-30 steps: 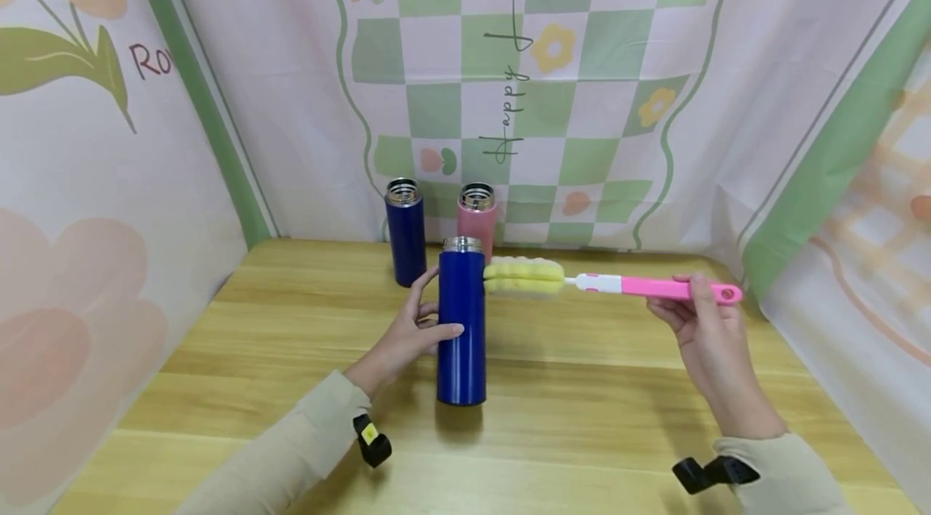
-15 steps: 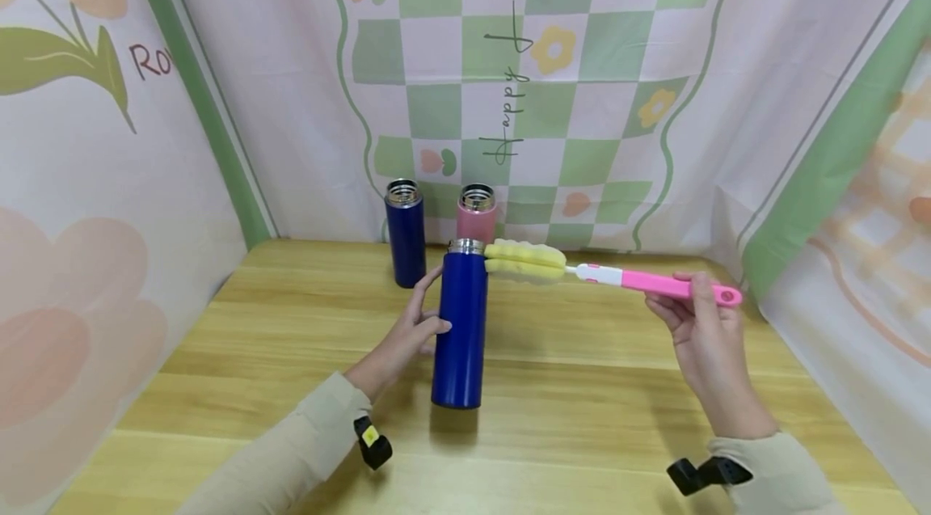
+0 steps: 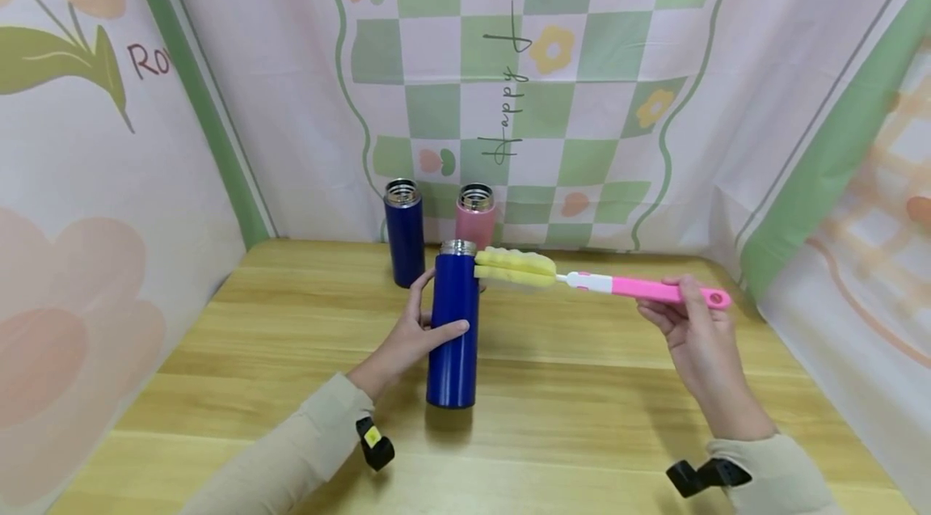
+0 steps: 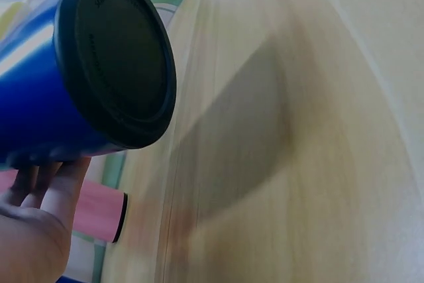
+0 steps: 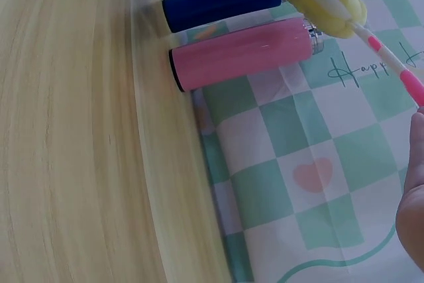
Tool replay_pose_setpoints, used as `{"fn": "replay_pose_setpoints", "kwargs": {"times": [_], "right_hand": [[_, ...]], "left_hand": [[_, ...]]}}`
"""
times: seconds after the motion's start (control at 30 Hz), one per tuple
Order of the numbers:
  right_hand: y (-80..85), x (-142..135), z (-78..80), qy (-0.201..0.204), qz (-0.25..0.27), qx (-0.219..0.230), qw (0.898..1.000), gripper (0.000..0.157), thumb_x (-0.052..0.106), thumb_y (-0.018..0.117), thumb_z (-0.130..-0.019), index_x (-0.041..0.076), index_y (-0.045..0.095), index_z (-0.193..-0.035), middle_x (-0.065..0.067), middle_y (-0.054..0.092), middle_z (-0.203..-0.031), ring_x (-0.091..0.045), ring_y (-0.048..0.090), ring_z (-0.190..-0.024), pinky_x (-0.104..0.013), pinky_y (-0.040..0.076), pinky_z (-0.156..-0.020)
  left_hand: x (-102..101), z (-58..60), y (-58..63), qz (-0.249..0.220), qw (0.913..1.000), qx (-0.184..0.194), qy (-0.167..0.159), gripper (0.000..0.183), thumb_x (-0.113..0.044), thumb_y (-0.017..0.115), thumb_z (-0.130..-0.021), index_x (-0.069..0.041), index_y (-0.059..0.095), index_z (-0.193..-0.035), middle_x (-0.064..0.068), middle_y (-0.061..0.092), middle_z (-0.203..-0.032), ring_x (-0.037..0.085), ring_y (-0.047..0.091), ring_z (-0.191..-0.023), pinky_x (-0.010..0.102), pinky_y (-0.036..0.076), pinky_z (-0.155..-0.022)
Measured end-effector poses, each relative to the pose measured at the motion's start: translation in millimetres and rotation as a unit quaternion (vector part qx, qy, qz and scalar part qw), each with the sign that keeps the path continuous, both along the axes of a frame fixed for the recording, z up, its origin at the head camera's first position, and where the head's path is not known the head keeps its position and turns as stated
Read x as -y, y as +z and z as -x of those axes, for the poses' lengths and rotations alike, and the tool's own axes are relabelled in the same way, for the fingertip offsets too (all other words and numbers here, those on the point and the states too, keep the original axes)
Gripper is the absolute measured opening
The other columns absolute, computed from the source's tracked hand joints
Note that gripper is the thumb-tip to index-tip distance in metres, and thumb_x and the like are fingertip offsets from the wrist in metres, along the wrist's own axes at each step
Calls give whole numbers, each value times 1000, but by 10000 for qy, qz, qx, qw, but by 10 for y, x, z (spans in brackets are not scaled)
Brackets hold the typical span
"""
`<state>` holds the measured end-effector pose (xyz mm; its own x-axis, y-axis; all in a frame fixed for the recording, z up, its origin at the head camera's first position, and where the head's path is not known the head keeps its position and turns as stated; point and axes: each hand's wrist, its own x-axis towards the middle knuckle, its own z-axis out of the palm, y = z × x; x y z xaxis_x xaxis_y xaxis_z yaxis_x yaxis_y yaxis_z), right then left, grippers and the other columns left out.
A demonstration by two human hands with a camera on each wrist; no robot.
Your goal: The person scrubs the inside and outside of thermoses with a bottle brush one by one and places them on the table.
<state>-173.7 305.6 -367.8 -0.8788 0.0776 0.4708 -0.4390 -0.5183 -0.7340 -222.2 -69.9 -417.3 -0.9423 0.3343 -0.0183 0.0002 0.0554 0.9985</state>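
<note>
My left hand (image 3: pixel 407 337) grips a dark blue thermos bottle (image 3: pixel 454 329) around its middle, thumb across the front. It has no lid, and its steel neck points up with a slight tilt. The bottle's black base (image 4: pixel 119 57) is raised above the table in the left wrist view. My right hand (image 3: pixel 698 337) holds the pink handle of a bottle brush (image 3: pixel 655 289) near its hanging hole. The brush lies almost level, and its yellow sponge head (image 3: pixel 516 267) is at the bottle's upper right side, just below the neck.
Behind the held bottle stand a second blue thermos (image 3: pixel 405 236) and a pink thermos (image 3: pixel 476 216), both upright without lids. The wooden table (image 3: pixel 582 402) ends at a patterned curtain (image 3: pixel 611 111) at the back, with more printed cloth at both sides.
The blue bottle has shifted slightly left and its base has swung left, so it tilts a little. The brush has followed left, its head slightly higher, still beside the bottle.
</note>
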Motion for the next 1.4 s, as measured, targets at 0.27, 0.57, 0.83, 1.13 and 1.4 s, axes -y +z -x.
{"fn": "replay_pose_setpoints", "kwargs": {"times": [0.27,0.57,0.83,1.13,1.4], "right_hand": [[-23,-22,-42,19,-339,202,9992,31,11,41,-109,-9,65,-107,-18,72,-97,-24,72,-87,-32,56,-80],[-79,-46,-87,57,-643,395,9971,33,11,41,-109,-7,67,-104,-16,72,-94,-23,73,-85,-32,57,-77],[-132,-77,-117,221,-1001,433,9938,34,10,39,-109,-7,68,-103,-14,72,-94,-22,73,-84,-32,58,-76],[-206,-137,-155,454,-1482,563,9863,35,8,36,-109,-1,69,-103,-14,72,-92,-21,73,-81,-31,58,-75],[-228,-172,-152,347,-1583,689,9844,36,10,36,-110,3,70,-100,-12,72,-90,-19,72,-79,-30,58,-74]], "left_hand": [[7,39,-28,-215,9994,-205,175,94,-39,79,-87,-50,14,-153,14,52,-135,33,54,-122,56,42,-102],[26,29,11,-354,9977,-279,502,85,-38,78,-88,-43,23,-153,12,54,-137,30,54,-122,52,44,-101],[38,24,36,-687,9950,-163,708,82,-41,78,-88,-44,26,-152,15,56,-135,30,60,-117,49,50,-95],[62,30,7,-967,9924,9,765,81,-34,74,-92,-37,23,-156,20,57,-134,32,62,-115,48,52,-93],[93,20,-4,-1165,9906,155,706,74,-32,68,-96,-39,25,-155,19,55,-136,34,61,-115,49,51,-91]]}}
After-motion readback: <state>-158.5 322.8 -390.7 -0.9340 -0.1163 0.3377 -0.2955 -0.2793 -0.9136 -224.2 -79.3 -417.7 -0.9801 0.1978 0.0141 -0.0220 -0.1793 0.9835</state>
